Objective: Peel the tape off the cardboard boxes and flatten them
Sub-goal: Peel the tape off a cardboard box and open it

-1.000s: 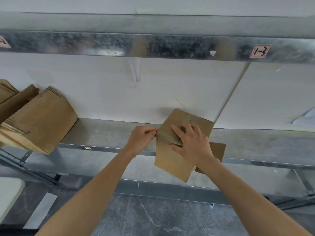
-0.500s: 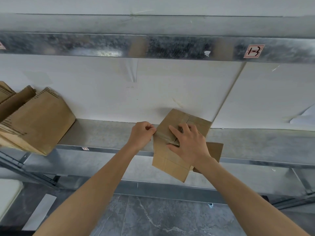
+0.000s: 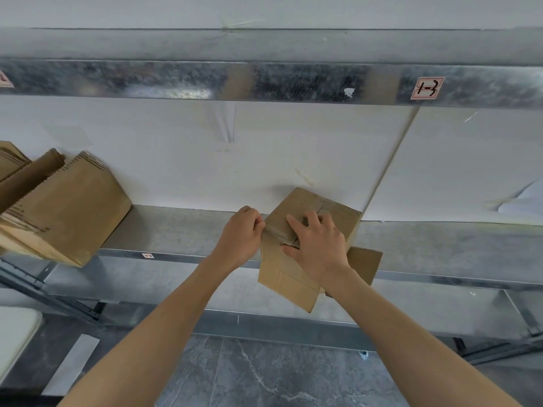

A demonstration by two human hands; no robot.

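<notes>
I note the left hand pinching the tape at 9 o'clock of the cardboard box, which sits on the shelf edge. The strip has lifted slightly further than a second ago. The right hand presses flat, fingers open. In my judgement peeling progresses.

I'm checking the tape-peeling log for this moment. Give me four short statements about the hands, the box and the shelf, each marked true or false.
1. The left hand pinches the tape at the left edge of the cardboard box. True.
2. The right hand hangs clear of the box. False: it rests on top of the box, fingers spread.
3. The box lies on the floor. False: it sits at the front edge of the metal shelf.
4. A pile of cardboard lies at the left of the shelf. True.
</notes>
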